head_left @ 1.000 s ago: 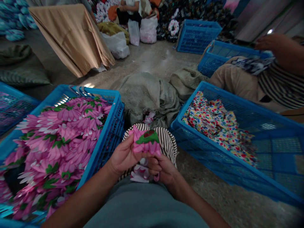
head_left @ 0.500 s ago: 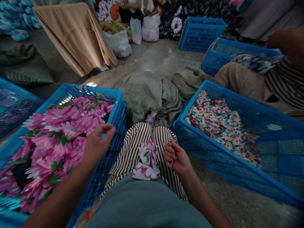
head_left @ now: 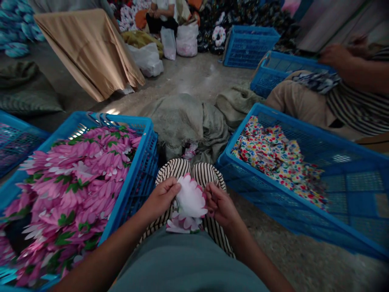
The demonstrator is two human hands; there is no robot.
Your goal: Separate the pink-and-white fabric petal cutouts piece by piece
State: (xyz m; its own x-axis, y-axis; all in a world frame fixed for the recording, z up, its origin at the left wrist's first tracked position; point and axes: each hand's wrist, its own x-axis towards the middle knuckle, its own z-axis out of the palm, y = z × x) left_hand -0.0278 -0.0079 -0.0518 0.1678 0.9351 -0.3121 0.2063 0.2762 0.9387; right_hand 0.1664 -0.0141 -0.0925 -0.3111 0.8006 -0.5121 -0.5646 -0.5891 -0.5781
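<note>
Above my lap, my left hand [head_left: 165, 195] pinches the left edge of a white fabric petal piece [head_left: 191, 198] with a scalloped, pink-tinged border. On the piece's right side is my right hand [head_left: 219, 205], its fingers curled and closed against or very near the edge. Whatever those fingers hold is hidden or too small to make out. Under the raised piece, more white and pink fabric petals [head_left: 182, 225] rest on my striped trousers [head_left: 173, 167]. To my left a blue crate [head_left: 150, 132] is heaped with pink fabric flowers [head_left: 88, 162] that have green leaves.
On my right stands another blue crate [head_left: 225, 156] with colourful printed cloth [head_left: 273, 156]. Grey-green sacking [head_left: 182, 117] lies beyond my knees. A co-worker in stripes [head_left: 352, 101] sits at right; another person [head_left: 161, 12] sits far back. A tan cloth-covered stand [head_left: 88, 48] is at upper left.
My left hand has come from the flower crate's edge to my lap and taken hold of the petal piece, lifting it. My right hand stays close by, fingers still curled.
</note>
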